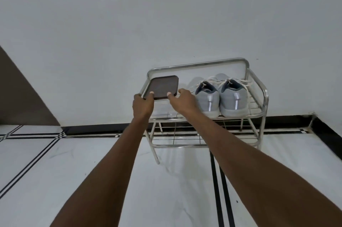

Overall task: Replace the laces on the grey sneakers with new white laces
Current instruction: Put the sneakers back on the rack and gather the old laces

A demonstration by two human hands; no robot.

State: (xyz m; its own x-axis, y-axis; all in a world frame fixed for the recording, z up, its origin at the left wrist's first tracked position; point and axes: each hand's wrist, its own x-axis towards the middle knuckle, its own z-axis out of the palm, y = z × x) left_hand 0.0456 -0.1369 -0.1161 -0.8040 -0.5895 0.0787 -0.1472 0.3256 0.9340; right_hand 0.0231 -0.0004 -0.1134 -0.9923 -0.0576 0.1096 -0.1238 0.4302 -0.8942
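Observation:
Two grey sneakers (221, 98) with white laces stand side by side, heels toward me, on the right of the top shelf of a steel shoe rack (256, 86). A dark brown square tray (163, 86) is on the left of that shelf, tilted up at its near edge. My left hand (142, 105) grips the tray's near left corner, thumb on top. My right hand (182, 100) grips its near right corner, thumb on the rim, just left of the left sneaker. Nothing is visible on the tray.
The rack stands against a white wall (166, 23) on a white tiled floor (166, 180) with black stripe lines. It has lower wire shelves (185, 140) with nothing visible on them. A black skirting band (296, 121) runs along the wall base.

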